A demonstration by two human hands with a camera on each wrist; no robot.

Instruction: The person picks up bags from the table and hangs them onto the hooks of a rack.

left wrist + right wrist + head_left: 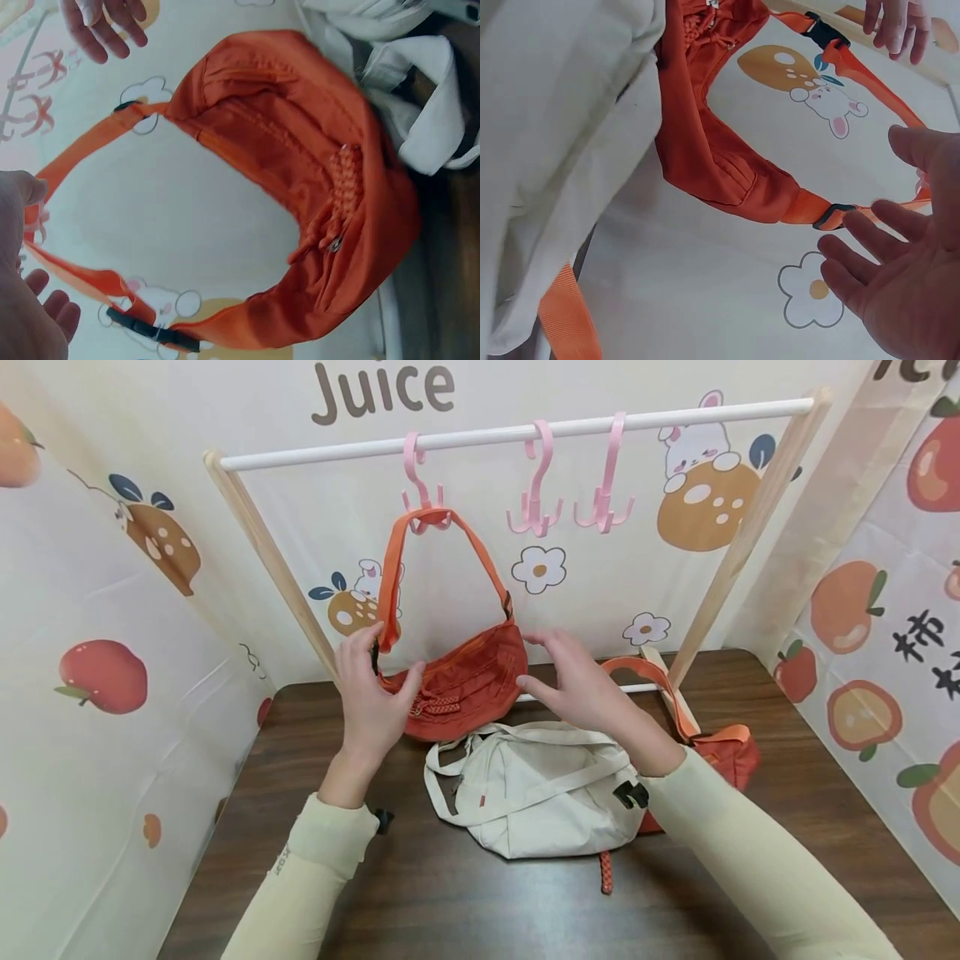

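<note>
In the head view, the red-orange crescent shoulder bag (480, 685) hangs at centre, its strap over the leftmost pink swivel hook (415, 468) on the white rail (480, 438). The left hand (371, 693) and right hand (573, 681) flank it, fingers loosely spread, neither gripping. Two more pink hooks (537, 485) hang right of upper centre. A cream canvas bag (547, 785) lies on the dark wood table (285, 860) below centre, partly covering a second red-orange bag (731, 756) at lower right, which the right sleeve (750, 868) adjoins.
</note>
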